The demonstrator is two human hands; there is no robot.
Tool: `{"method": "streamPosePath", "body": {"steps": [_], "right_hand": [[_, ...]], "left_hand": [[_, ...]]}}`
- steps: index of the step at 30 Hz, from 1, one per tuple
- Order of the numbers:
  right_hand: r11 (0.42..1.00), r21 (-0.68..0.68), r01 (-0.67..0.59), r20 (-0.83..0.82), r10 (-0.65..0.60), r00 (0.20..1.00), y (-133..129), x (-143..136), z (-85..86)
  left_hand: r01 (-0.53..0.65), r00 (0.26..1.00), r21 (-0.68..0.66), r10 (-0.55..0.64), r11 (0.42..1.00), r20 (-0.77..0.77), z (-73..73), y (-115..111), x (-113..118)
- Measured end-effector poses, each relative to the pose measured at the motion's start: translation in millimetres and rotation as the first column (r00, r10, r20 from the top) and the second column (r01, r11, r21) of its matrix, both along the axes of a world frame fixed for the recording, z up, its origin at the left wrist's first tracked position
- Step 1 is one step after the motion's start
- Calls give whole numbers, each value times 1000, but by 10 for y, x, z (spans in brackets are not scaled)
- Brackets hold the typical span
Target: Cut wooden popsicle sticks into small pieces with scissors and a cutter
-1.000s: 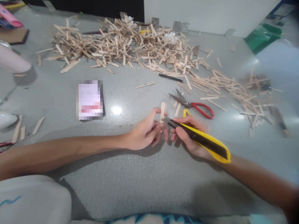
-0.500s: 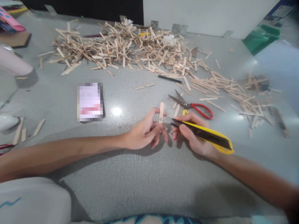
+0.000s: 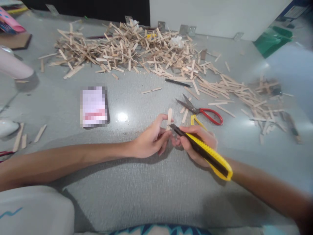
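Note:
My left hand (image 3: 153, 137) pinches a small wooden craft stick (image 3: 169, 116) that stands upright between its fingers. A yellow and black utility knife (image 3: 207, 153) is gripped in my right hand (image 3: 199, 142), its blade tip at the lower part of the stick. Just beyond my right hand lie red-handled scissors (image 3: 195, 109) with their blades apart. A yellow item (image 3: 193, 120) shows partly from behind that hand; its kind is unclear. A few loose sticks (image 3: 186, 114) rest near the scissor blades.
A wide heap of craft sticks (image 3: 122, 49) spreads across the back and down the right side. A blurred-out box-like object (image 3: 94, 107) sits left of centre. A black rod (image 3: 178, 82) lies before the heap. A green bin (image 3: 272, 40) stands at far right.
The knife has turned in my right hand, its handle end swinging toward me and its blade coming onto the stick. More of the yellow item shows. My left hand stays nearly still.

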State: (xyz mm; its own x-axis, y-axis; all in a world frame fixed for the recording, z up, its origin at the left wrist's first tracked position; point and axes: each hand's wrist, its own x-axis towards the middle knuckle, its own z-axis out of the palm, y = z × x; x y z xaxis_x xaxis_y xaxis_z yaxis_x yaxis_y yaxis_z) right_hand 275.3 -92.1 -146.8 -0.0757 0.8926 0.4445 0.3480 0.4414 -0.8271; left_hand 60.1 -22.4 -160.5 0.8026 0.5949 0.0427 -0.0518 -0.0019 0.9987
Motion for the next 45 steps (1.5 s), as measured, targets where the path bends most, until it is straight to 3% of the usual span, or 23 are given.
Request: {"method": "streamPosePath", "body": {"steps": [3,7,10,13,16,21,31,40,45], "right_hand": [[998,63,27,79,-32,996,-13,-15,0],[999,-31,11,23,-10,1000,-8,-14,33],[981,-188,-42,-121,19,992,20,11,55],[921,-357,-155,-321,35,946,60,55,49],[871,-426,-245,-421,49,906,81,101,22],[883,-397,-248,-431,59,900,81,115,27],[952,-284,-111,-285,27,958,43,20,35],[869,-411,-275,-444,73,893,107,128,17],[890,-382,-248,-463,48,885,112,133,7]], "left_hand": [[2,1000,82,-2,997,0,-37,-2,2],[9,1000,137,-10,991,9,-71,-7,-3],[21,1000,98,-22,995,13,-61,-5,-5],[29,999,46,-30,999,19,-38,5,-7],[28,999,36,-29,999,24,-21,17,-11],[14,1000,28,-15,1000,16,-28,19,-7],[-2,1000,55,2,998,9,-46,2,-10],[6,1000,84,-7,996,13,-81,7,-20],[1,999,76,-4,997,36,-83,14,-18]]}}
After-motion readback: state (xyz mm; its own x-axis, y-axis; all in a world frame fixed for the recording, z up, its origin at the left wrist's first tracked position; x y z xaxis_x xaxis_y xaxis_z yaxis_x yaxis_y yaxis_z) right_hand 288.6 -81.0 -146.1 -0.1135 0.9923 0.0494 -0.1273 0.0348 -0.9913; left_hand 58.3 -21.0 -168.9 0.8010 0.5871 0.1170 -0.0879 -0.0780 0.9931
